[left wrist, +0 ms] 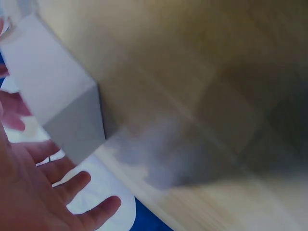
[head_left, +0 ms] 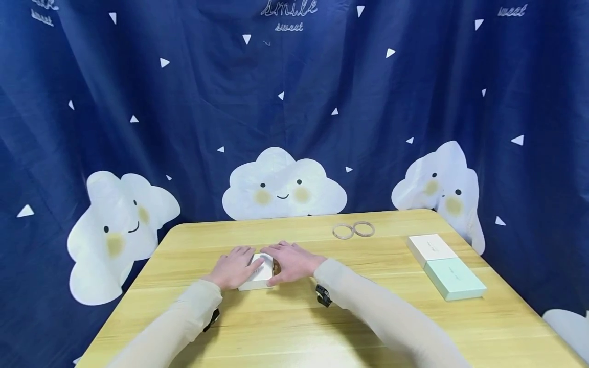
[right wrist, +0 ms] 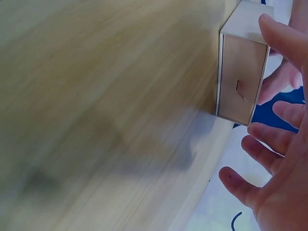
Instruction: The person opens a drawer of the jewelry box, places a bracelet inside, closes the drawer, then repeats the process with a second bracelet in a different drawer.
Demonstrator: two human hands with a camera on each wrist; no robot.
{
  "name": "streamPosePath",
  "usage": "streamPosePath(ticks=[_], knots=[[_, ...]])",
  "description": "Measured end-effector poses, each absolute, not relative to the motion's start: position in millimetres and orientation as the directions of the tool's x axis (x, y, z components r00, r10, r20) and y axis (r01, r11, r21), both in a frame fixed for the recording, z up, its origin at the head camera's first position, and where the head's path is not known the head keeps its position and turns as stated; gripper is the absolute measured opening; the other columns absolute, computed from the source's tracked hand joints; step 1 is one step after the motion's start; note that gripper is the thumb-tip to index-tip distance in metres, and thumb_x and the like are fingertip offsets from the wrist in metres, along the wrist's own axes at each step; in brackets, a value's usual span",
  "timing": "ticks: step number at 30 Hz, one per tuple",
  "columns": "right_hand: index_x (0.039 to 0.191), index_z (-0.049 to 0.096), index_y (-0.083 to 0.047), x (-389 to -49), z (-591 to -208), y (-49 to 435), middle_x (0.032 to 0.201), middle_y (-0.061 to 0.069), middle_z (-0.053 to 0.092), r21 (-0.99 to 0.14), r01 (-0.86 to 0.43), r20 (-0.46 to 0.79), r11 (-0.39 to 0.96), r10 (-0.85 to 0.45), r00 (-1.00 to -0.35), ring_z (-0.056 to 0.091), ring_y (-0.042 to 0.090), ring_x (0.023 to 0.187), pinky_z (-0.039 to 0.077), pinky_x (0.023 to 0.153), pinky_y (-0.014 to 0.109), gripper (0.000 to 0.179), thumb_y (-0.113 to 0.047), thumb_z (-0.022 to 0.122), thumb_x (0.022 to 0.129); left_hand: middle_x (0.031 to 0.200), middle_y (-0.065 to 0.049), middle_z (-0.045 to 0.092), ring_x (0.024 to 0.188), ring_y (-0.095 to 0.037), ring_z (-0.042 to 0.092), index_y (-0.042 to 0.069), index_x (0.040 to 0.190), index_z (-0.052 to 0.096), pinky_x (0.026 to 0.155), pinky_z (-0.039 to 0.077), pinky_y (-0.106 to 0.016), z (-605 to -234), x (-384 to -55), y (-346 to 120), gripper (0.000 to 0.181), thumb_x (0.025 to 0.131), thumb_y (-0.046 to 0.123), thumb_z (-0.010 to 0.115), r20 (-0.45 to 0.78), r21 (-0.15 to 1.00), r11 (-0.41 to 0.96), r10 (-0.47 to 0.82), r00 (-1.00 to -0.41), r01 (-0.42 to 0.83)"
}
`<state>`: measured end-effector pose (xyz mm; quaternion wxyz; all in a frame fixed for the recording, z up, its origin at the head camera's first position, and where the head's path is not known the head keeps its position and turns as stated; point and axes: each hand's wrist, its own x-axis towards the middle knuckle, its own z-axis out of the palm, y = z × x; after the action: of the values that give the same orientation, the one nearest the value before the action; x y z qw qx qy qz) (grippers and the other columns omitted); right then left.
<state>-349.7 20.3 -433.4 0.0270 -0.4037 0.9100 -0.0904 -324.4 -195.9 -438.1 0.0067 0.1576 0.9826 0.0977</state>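
A small white drawer-style box (head_left: 255, 284) lies on the table between both hands. My left hand (head_left: 232, 268) holds it at the left, thumb over the top and fingers along the far left side. At the right end, my right hand (head_left: 293, 260) spans the box, its thumb at the near corner and its fingers at the far corner. The right wrist view shows the box's brown end panel (right wrist: 240, 72) with a small pull loop (right wrist: 242, 91) in it. In the left wrist view the box's plain white walls (left wrist: 62, 72) face the camera, with left fingers (left wrist: 60, 166) by the far corner.
Two thin rings (head_left: 342, 231) lie side by side toward the table's back edge. On the right, a white box (head_left: 432, 247) and a mint-green box (head_left: 454, 278) sit end to end. A dark blue curtain (head_left: 198, 102) with clouds hangs behind the wooden table (head_left: 257, 332).
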Motion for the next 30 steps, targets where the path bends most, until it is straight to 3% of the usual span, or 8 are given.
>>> streamPosePath(ticks=[6,17,22,30], knots=[[0.16,0.029,-0.023,-350,-433,27,0.162,0.0,0.037,-0.186,-0.729,0.017,0.659,-0.739,-0.673,0.039,0.024,0.144,0.035,0.115,0.056,0.097,-0.064,0.07,0.083,0.155,-0.021,0.044,0.145,-0.041,0.036,0.001,0.15,0.044,0.105,0.034,-0.071,-449,-327,-188,0.072,0.105,0.056,0.032,0.056,0.183,0.938,0.29,-0.955,0.295],[0.16,0.028,-0.023,-345,-431,42,0.162,0.002,0.036,-0.209,-0.724,0.016,0.657,-0.738,-0.674,0.038,0.028,0.146,0.034,0.115,0.059,0.097,-0.062,0.072,0.083,0.165,-0.022,0.024,0.152,-0.043,0.021,0.0,0.157,0.029,0.113,0.023,-0.073,-452,-325,-184,0.067,0.108,0.045,0.029,-0.002,0.234,0.942,0.249,-0.969,0.241],[0.16,0.028,-0.025,-344,-432,49,0.163,0.002,0.034,-0.208,-0.719,0.013,0.663,-0.733,-0.68,0.035,0.032,0.148,0.032,0.115,0.063,0.097,-0.062,0.072,0.083,0.166,-0.02,0.022,0.153,-0.042,0.02,0.003,0.159,0.026,0.113,0.021,-0.074,-458,-326,-185,0.064,0.109,0.042,0.027,-0.002,0.241,0.943,0.239,-0.971,0.232],[0.159,0.03,-0.024,-345,-434,62,0.162,0.003,0.036,-0.213,-0.715,0.025,0.666,-0.728,-0.685,0.036,0.031,0.148,0.029,0.118,0.058,0.095,-0.061,0.072,0.084,0.166,-0.021,0.02,0.153,-0.042,0.018,0.002,0.159,0.024,0.112,0.023,-0.074,-460,-329,-185,0.065,0.109,0.042,0.028,0.018,0.234,0.942,0.244,-0.97,0.242]])
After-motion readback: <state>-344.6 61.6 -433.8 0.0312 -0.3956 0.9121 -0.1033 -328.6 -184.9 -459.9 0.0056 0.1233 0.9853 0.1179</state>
